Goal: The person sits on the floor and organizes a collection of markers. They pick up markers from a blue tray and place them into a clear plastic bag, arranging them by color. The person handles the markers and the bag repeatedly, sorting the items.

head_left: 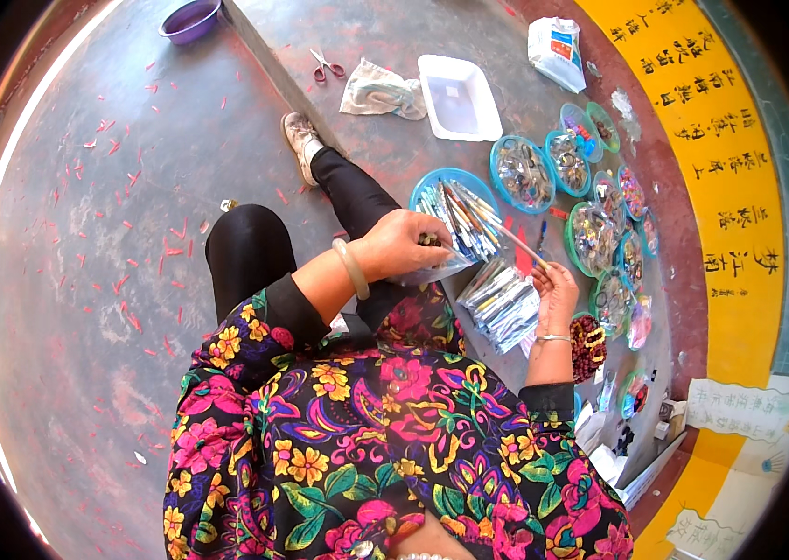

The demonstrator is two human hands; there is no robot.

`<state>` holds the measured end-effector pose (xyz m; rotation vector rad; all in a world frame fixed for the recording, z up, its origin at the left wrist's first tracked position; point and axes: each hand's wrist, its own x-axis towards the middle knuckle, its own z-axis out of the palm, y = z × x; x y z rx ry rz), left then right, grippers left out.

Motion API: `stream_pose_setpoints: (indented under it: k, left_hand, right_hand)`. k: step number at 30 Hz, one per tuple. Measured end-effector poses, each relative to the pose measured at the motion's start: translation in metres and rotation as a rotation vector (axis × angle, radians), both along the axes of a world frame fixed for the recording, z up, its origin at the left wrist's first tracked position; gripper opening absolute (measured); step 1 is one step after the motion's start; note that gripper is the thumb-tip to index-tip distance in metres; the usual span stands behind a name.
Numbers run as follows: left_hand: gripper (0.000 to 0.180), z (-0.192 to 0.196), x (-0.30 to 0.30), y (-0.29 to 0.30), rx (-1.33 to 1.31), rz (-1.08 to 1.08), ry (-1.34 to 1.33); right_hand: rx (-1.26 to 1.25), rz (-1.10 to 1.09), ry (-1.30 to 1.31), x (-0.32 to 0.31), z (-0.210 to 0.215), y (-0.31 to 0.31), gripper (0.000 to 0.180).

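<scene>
**Inspector A:** Open room first. The grey floor (86, 308) to the person's left is bare except for scattered red scraps (124, 280). A straight ridge (268, 65) crosses the floor ahead, running from the top of the picture down to the person's shoe (299, 140). To the right the space is crowded: round blue and green trays (525, 173) lie edge to edge in a curve, bounded by a yellow strip (740, 187).

**Inspector B:** Hidden or unclear?

**Inspector A:** The tray contents are too small to identify. What the left hand's fingers pinch is dark and indistinct. The lower right corner is cluttered, cut by the rim.

**Inspector B:** Hands?

**Inspector A:** The left hand (404, 245), with a pale bangle at the wrist, is closed on a clear plastic bag (432, 271) over the lap. The right hand (555, 291) is held narrow, pinching a long thin stick (516, 239) by its lower end; the stick slants up-left across a blue tray of similar sticks (460, 210).

**Inspector B:** Nearby items?

**Inspector A:** A pile of silvery packets (502, 303) lies between the hands. Scissors (326, 65), a white rectangular tray (458, 96) and a purple bowl (191, 19) sit further off.
</scene>
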<state>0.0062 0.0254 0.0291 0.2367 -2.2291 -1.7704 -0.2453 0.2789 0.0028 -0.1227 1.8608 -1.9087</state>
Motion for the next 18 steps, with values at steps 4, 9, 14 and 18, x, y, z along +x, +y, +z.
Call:
stream_pose_setpoints:
  k: [4, 9, 14, 18]
  left_hand:
    - [0.026, 0.001, 0.001, -0.001, -0.032, -0.016, 0.054]
    - [0.041, 0.000, 0.001, -0.001, -0.010, -0.092, 0.182]
    - [0.044, -0.004, 0.001, -0.003, -0.058, -0.088, 0.202]
    - [0.042, -0.001, 0.002, -0.004, -0.086, -0.124, 0.155]
  right_hand:
    - [-0.270, 0.145, -0.415, 0.030, 0.011, -0.031, 0.018]
    - [-0.270, 0.403, -0.559, 0.085, 0.011, -0.068, 0.016]
    - [-0.108, 0.569, -0.451, 0.093, 0.009, -0.081, 0.015]
    - [-0.016, 0.746, 0.165, 0.091, 0.034, -0.105, 0.026]
